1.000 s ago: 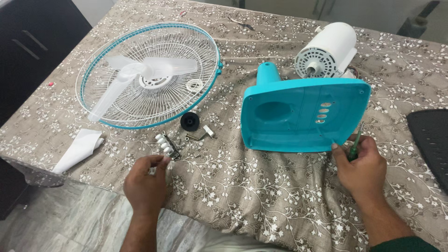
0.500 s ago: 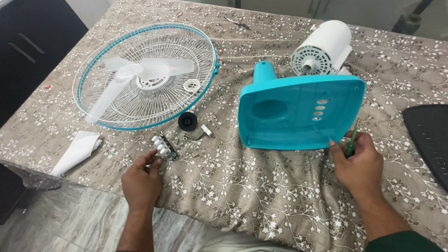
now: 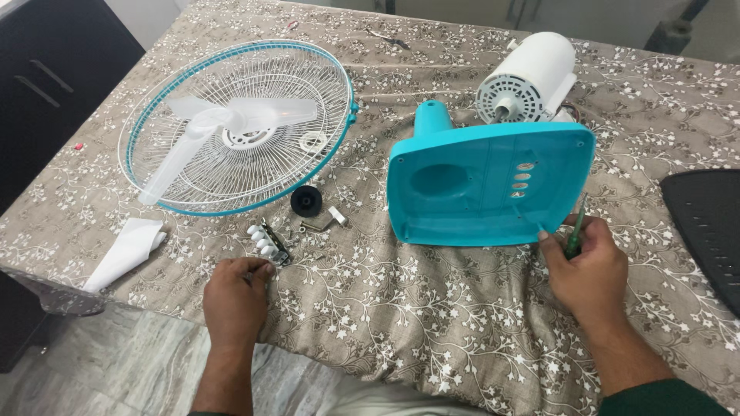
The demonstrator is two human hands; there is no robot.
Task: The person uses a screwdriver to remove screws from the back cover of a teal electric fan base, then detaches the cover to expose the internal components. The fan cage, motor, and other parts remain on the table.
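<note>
My right hand point(image 3: 590, 266) is shut on a green screwdriver point(image 3: 575, 228), its index fingertip touching the lower right rim of the upturned teal fan base point(image 3: 462, 208). My left hand point(image 3: 235, 296) rests at the table's near edge with its fingers curled together; nothing shows between them. Just beyond its fingertips lies a switch block with white buttons point(image 3: 267, 241), apart from the hand. A black knob point(image 3: 306, 200) and a small metal bracket point(image 3: 330, 219) lie a little farther back.
A white and teal fan grille with a translucent blade point(image 3: 239, 123) lies at the back left. A white motor point(image 3: 528, 77) stands behind the teal base. A white loose blade point(image 3: 127, 250) lies near the left edge. A black mesh object point(image 3: 705, 223) is at the right.
My left hand has drawn back from the switch block toward the table edge and curled its fingers. My right hand has kept its hold on the screwdriver at the base's rim.
</note>
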